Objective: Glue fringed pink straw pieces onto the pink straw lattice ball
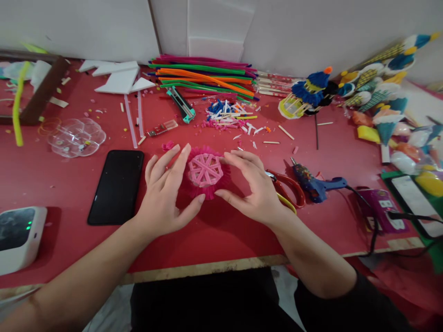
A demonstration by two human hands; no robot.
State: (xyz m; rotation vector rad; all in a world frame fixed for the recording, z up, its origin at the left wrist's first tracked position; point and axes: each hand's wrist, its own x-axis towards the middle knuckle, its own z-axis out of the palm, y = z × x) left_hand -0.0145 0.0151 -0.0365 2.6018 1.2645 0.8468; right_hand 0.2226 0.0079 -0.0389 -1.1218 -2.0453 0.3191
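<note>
A round pink craft piece (pixel 205 170) lies in front of me, with pale pink strips crossed like spokes over its top and a darker pink pipe-cleaner fringe around it. My left hand (pixel 168 191) is cupped along its left side, fingers spread, with fingertips and thumb at the fringe. On the other side my right hand (pixel 252 186) curves around the fringe, its thumb low and its fingers higher up. Both hands look open, and whether they press on the fringe I cannot tell. A small pink tuft (pixel 168 145) is just beyond my left fingertips.
Left are a black phone (pixel 116 186) and a white device (pixel 22 237). Behind lie pipe cleaners (pixel 207 76), a utility knife (pixel 182 105) and clippings (pixel 228 115). Red-handled pliers (pixel 289 186), a blue glue gun (pixel 314 182) with its cord, and finished figures (pixel 308 94) are right.
</note>
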